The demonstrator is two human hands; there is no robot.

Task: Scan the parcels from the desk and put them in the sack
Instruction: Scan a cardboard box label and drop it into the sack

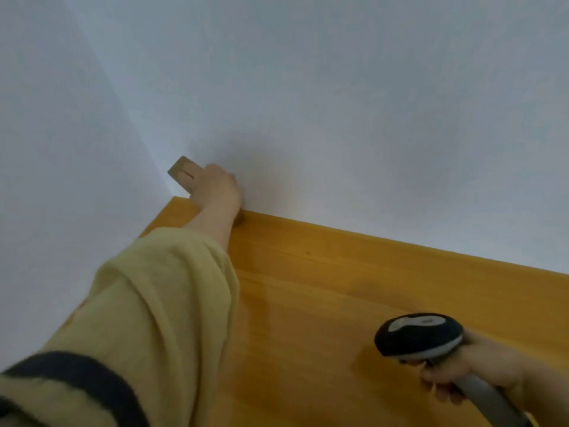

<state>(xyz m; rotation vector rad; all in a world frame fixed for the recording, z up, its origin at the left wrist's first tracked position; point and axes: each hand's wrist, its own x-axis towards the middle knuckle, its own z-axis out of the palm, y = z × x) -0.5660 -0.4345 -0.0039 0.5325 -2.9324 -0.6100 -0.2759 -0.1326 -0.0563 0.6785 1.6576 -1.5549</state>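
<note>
Head cam: your L hand (pixel 215 188) is sitting at the far L corner of the desk (pixel 338 272), right up against the wall (pixel 308 87), w/ the arm stretched out across the wood. It's gripping a small brown cardboard parcel (pixel 181 172). The fingers are curling over the box, but the tips are hiding behind it, so you can't tell exactly how they're lying. The parcel is tilting, one corner poking up and L past your knuckles, close to the wall. A yellow-green sleeve (pixel 147 303) w/ a dark band is covering the forearm. Bottom R, your R hand (pixel 471 365) is wrapping its fingers round the grey handle of a scanner (pixel 418 337). Its black head is hovering over the desk, well apart from the parcel.
</note>
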